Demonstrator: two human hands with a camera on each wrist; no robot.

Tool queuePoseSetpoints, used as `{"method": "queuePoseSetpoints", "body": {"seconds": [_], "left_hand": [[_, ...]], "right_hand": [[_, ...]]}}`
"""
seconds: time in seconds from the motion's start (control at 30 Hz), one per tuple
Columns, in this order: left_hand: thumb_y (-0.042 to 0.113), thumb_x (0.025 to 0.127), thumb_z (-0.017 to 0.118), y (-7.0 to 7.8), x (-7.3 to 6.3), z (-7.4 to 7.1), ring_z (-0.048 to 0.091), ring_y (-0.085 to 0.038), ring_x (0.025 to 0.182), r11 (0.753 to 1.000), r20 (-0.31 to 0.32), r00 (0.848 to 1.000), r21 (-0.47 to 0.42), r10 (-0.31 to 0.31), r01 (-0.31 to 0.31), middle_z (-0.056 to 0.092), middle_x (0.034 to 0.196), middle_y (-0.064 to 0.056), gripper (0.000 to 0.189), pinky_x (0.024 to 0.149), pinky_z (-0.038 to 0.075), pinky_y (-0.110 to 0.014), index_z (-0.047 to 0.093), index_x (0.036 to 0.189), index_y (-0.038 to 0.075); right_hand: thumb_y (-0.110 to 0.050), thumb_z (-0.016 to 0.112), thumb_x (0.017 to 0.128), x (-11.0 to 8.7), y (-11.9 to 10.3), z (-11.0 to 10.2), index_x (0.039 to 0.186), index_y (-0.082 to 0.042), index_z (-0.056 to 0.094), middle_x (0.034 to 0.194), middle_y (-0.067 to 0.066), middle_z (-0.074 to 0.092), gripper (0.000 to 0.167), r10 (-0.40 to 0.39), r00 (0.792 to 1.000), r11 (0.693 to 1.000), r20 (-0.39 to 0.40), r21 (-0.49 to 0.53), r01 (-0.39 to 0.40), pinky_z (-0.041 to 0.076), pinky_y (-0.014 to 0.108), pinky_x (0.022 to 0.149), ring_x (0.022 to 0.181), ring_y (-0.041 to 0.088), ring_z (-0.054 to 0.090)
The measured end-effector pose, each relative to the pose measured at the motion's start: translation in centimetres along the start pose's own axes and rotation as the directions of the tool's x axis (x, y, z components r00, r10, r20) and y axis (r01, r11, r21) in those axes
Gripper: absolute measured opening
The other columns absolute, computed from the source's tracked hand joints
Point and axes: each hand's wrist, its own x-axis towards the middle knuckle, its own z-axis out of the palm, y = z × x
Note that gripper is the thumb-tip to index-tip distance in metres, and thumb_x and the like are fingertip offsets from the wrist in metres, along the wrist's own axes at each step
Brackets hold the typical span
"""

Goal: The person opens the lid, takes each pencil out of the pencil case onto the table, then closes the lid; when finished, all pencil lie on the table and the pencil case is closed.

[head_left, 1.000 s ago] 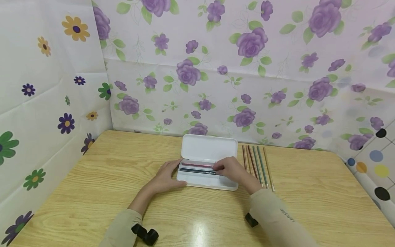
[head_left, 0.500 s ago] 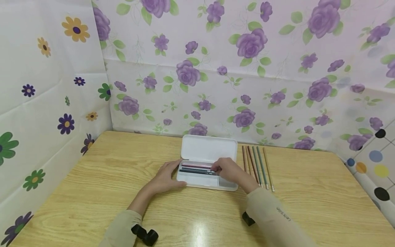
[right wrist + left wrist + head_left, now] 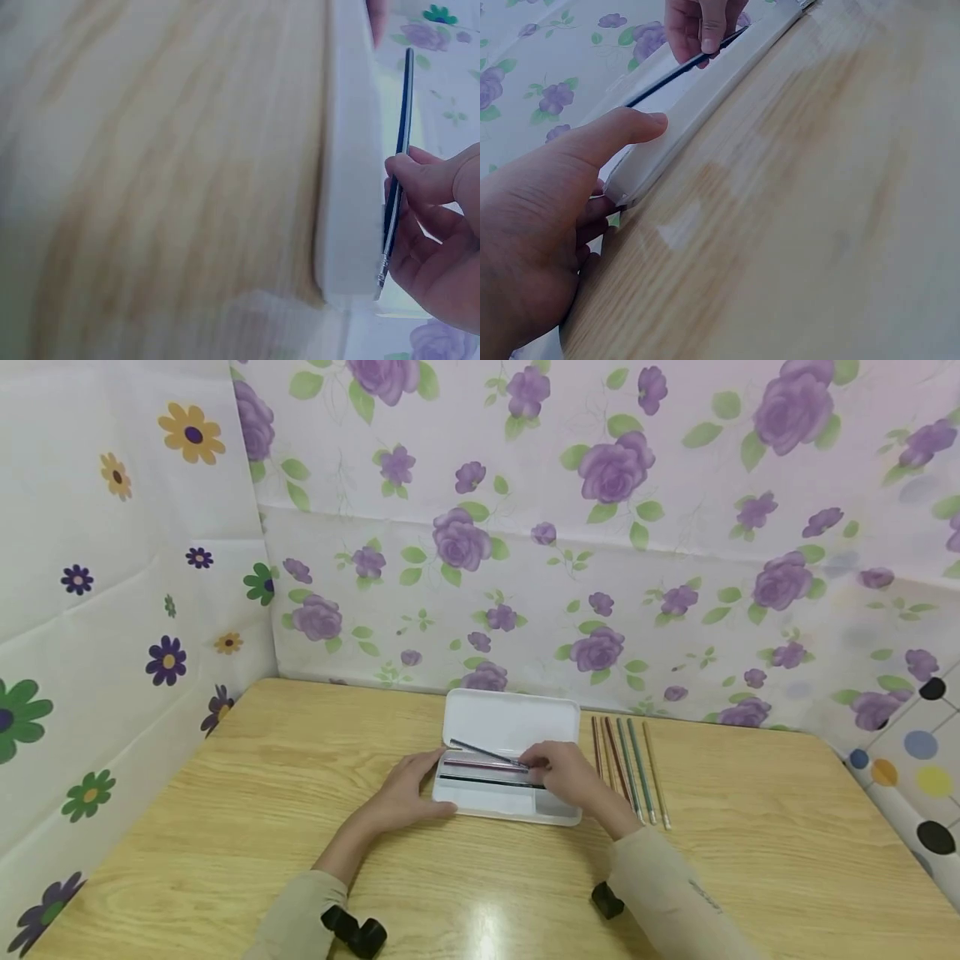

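Note:
A white pencil case [image 3: 480,797] lies with its lid [image 3: 510,722] raised at the back. My left hand [image 3: 405,793] grips its left end, the thumb on the front rim in the left wrist view. My right hand [image 3: 566,777] pinches a dark pencil [image 3: 487,751] near its right end. This pencil slants above the case, its left end up against the lid; in the right wrist view the held pencil [image 3: 406,105] sits between thumb and fingers. Inside the case rest a reddish pencil [image 3: 480,765] and another dark pencil [image 3: 487,780], whose right end is beneath the right hand.
Right of the case, several pencils lie side by side on the wooden table [image 3: 750,835], among them a teal pencil [image 3: 641,768] and a tan pencil [image 3: 657,777]. A flowered cloth [image 3: 675,652] hangs behind the table's back edge.
My right hand has lifted one dark pencil out of its row, so that it now tilts over the reddish one. My left hand has kept its place on the case.

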Motion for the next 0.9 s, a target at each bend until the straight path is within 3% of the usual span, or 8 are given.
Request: {"method": "queuePoseSetpoints", "body": {"seconds": [0.1,0.27,0.5,0.73,0.9], "left_hand": [[0.038,0.075,0.081,0.0,0.0,-0.1,0.027,-0.035,0.137,1.000,-0.003,1.000,0.000,-0.001,0.001,0.040,0.147,-0.014,0.093,0.106,0.026,-0.058,0.034,0.151,0.010],[0.038,0.075,0.081,0.0,0.0,-0.1,0.027,-0.035,0.137,1.000,-0.003,1.000,-0.005,0.001,-0.001,0.041,0.147,-0.014,0.092,0.106,0.025,-0.058,0.036,0.150,0.010],[0.039,0.076,0.080,0.1,0.0,-0.1,0.026,-0.035,0.137,1.000,0.012,1.000,-0.011,0.003,-0.003,0.039,0.148,-0.014,0.092,0.106,0.026,-0.059,0.035,0.151,0.011],[0.038,0.076,0.080,0.0,0.0,-0.1,0.026,-0.035,0.137,1.000,0.008,1.000,-0.015,0.001,0.000,0.040,0.147,-0.014,0.092,0.106,0.026,-0.058,0.035,0.151,0.010],[0.039,0.076,0.080,0.0,0.0,-0.1,0.026,-0.035,0.137,1.000,0.011,1.000,-0.013,-0.003,0.003,0.039,0.148,-0.014,0.093,0.106,0.026,-0.059,0.034,0.151,0.010]], "right_hand": [[0.007,0.065,0.086,-0.1,-0.1,-0.3,0.107,-0.001,0.071,0.094,0.007,0.069,0.023,0.008,0.999,1.000,-0.036,0.011,-0.008,0.054,0.036,0.076,0.088,0.022,0.065],[0.006,0.063,0.088,-0.1,-0.3,-0.7,0.119,-0.001,0.066,0.098,0.008,0.067,0.032,0.091,0.994,0.996,-0.066,0.015,-0.091,0.053,0.035,0.073,0.091,0.024,0.064],[0.007,0.062,0.088,-0.1,0.0,-1.7,0.113,0.005,0.066,0.094,0.012,0.068,0.025,0.114,0.982,0.993,-0.152,0.057,-0.106,0.053,0.037,0.072,0.087,0.026,0.064],[-0.003,0.061,0.092,-0.2,0.2,-4.3,0.116,0.003,0.065,0.097,0.011,0.068,0.025,0.157,0.972,0.986,-0.177,0.077,-0.146,0.052,0.038,0.072,0.091,0.027,0.063],[-0.006,0.061,0.093,-0.7,0.9,-6.3,0.120,0.005,0.062,0.104,0.016,0.066,0.029,0.211,0.960,0.974,-0.184,0.127,-0.189,0.051,0.041,0.080,0.096,0.030,0.061]]}}
